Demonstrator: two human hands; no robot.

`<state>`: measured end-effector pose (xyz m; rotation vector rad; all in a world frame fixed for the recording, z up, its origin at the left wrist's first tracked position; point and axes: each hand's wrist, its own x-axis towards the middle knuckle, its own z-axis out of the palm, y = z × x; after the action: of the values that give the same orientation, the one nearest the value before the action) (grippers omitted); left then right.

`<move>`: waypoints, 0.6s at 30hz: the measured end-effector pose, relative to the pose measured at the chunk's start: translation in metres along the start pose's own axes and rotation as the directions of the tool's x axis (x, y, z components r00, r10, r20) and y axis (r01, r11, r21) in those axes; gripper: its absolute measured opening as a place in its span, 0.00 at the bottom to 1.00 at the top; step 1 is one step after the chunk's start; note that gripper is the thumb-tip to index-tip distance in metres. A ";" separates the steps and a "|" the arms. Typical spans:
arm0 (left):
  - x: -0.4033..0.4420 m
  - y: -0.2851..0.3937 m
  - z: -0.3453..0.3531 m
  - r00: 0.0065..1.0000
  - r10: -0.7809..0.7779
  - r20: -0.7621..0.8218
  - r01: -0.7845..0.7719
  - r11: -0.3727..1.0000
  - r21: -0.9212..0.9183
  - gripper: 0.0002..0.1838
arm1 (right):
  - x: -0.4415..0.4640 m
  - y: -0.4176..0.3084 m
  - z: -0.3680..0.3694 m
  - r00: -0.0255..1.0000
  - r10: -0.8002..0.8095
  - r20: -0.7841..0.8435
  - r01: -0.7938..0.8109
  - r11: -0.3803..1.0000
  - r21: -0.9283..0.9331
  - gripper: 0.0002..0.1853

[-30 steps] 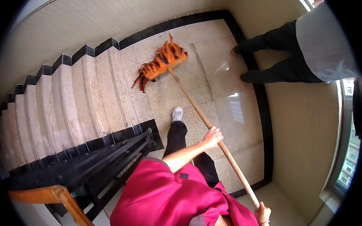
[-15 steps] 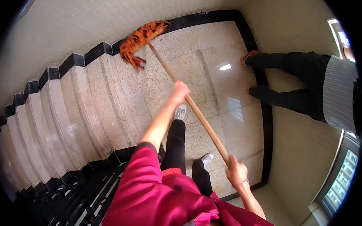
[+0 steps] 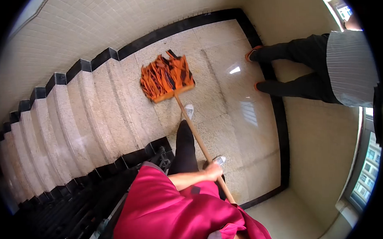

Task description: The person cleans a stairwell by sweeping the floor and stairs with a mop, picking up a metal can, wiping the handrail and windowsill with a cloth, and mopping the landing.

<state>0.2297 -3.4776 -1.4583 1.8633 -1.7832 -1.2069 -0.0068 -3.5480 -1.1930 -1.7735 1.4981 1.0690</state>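
My left hand (image 3: 213, 171) is wrapped round the wooden handle of a mop (image 3: 167, 76), close in front of my body. The mop's orange and black cloth strips lie spread on the landing floor, fanned away from me, with the wooden crossbar on my side. Its handle runs back past my shoes and disappears behind my magenta top near the lower middle. My right hand is hidden, so its grip cannot be seen.
Stairs (image 3: 79, 119) adjoin the speckled landing (image 3: 225, 131) on the left, with a dark railing (image 3: 72, 214) below. Another person in dark trousers (image 3: 296, 50) stands by the right wall. A window (image 3: 366, 172) is at the lower right.
The mop head has come away from the far wall edge toward me, its strips now fanned out. My left hand has drawn back with the handle; my right hand has gone out of sight.
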 end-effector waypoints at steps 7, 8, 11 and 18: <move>0.010 -0.073 -0.016 0.990 0.079 -0.121 -0.076 0.997 0.033 0.02 | 0.010 -0.016 0.016 0.994 -0.059 -0.087 0.052 0.995 -0.084 0.09; 0.008 -0.098 -0.052 0.998 0.038 -0.049 -0.029 0.985 0.172 0.01 | 0.020 -0.032 0.013 0.991 -0.102 -0.090 0.094 0.991 -0.091 0.10; 0.022 -0.215 -0.098 0.978 -0.023 -0.206 0.103 0.916 0.387 0.03 | 0.074 -0.119 -0.006 0.949 -0.297 -0.102 0.287 0.953 -0.100 0.10; -0.007 -0.377 -0.201 0.866 -0.093 -0.491 0.268 0.915 0.300 0.05 | 0.166 -0.304 -0.034 0.784 -0.607 0.128 0.607 0.793 0.045 0.13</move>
<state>0.6319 -3.4657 -1.6011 2.3259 -1.6480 -0.4163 0.3053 -3.5995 -1.3380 -1.9386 0.7382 0.8197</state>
